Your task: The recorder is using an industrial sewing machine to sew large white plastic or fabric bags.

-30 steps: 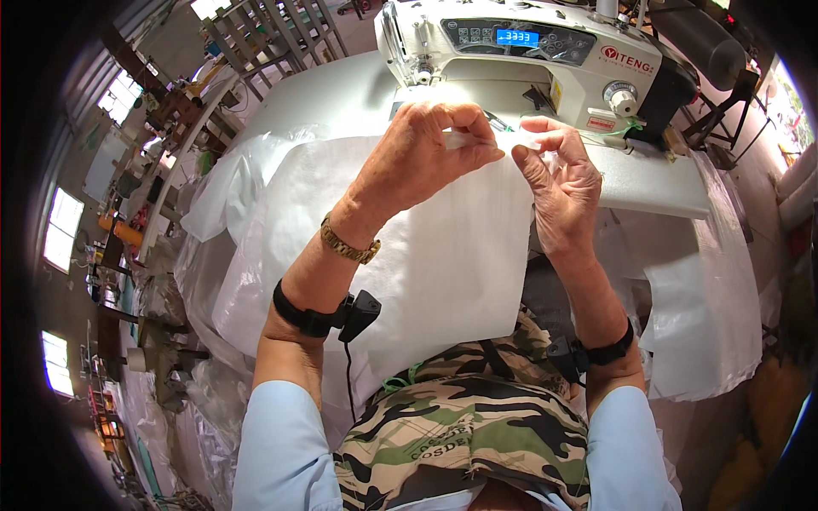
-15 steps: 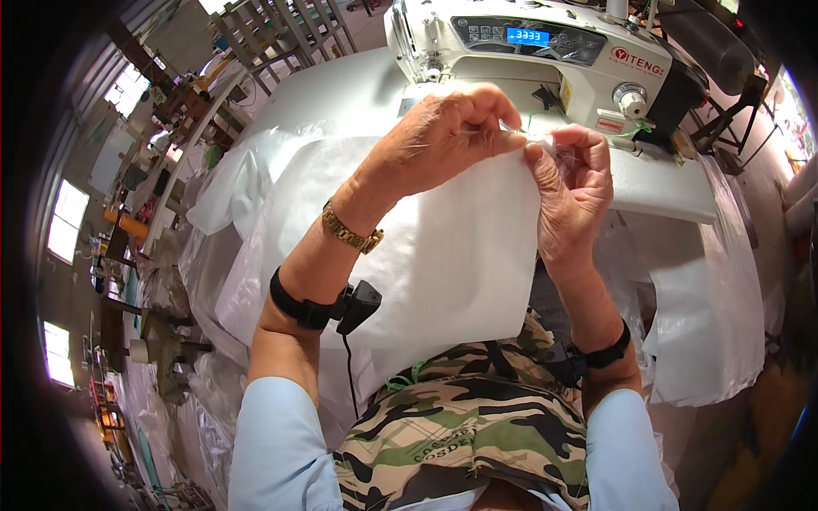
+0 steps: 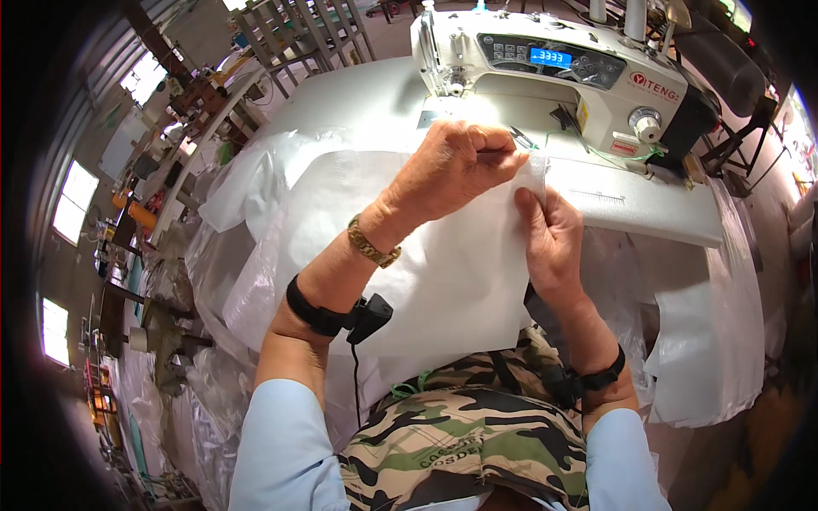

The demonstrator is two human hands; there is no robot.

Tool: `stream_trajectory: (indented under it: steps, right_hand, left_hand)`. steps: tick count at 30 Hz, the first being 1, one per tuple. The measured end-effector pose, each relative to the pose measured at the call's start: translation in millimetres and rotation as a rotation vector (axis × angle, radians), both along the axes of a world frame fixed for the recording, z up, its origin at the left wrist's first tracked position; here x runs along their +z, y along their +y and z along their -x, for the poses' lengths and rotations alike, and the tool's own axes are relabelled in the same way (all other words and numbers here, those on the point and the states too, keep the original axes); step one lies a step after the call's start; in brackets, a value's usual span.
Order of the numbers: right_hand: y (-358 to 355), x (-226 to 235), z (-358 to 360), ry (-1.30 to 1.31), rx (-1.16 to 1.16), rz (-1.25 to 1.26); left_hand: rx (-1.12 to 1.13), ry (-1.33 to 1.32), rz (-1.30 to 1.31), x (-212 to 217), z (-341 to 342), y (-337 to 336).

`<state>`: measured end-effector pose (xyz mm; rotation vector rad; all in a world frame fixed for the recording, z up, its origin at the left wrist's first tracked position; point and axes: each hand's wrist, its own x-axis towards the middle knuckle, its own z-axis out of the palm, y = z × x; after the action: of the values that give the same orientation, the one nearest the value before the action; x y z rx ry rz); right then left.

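Observation:
A white plastic-like sheet [image 3: 409, 294] hangs over the table's front edge and down towards my lap. My left hand [image 3: 456, 166] is closed in a pinch beside the sheet's upper right corner; what lies between its fingertips is hidden. Lower down, my right hand [image 3: 555, 243] grips the sheet's right edge between thumb and curled fingers. Just beyond the corner, a green thread [image 3: 533, 145] and a small dark metal tool [image 3: 521, 136] lie on the white sewing table [image 3: 648, 198].
A white sewing machine [image 3: 545, 64] with a lit display stands behind my hands. Clear plastic sheeting [image 3: 230, 196] bunches at the table's left, and more white sheeting [image 3: 703, 341] hangs at the right. A grey slatted rack [image 3: 298, 38] stands far left.
My right hand has moved down the sheet's edge, away from my left hand. The left fingers have curled tighter beside the corner. The whole view has shifted slightly.

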<state>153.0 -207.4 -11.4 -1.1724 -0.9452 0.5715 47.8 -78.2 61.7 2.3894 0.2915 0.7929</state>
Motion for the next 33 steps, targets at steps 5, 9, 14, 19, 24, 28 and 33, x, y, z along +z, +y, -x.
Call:
stream_trajectory:
  steps: [5,9,14,19,24,28,33]
  right_hand:
    - [8.4,-12.9,9.5,-0.575,-0.331,-0.172]
    - [8.2,-5.0,9.1,-0.809,-0.266,-0.047]
    - [15.9,-5.2,9.8,-1.064,-0.274,0.041]
    - [22.2,-13.4,10.5,-1.156,-0.312,0.100]
    - [19.1,-27.2,7.0,-1.032,-0.334,0.104]
    - [24.9,-31.2,-12.5,-0.869,-0.083,0.192]
    - [83.5,-23.4,-40.3,-0.174,0.168,0.050]
  left_hand:
    - [0.044,0.017,0.256,-14.0,0.8,10.4]
    - [0.050,-0.034,0.423,-20.7,-2.4,17.5]
    - [0.077,-0.119,0.636,-26.3,-5.8,24.6]
    - [-0.019,-0.098,0.534,-41.0,-4.8,33.7]
    - [0.055,-0.024,0.328,-36.8,-4.7,52.7]
    - [0.162,-0.002,0.065,-37.9,3.9,66.9]
    - [0.109,-0.067,0.011,-52.6,-8.6,76.2]
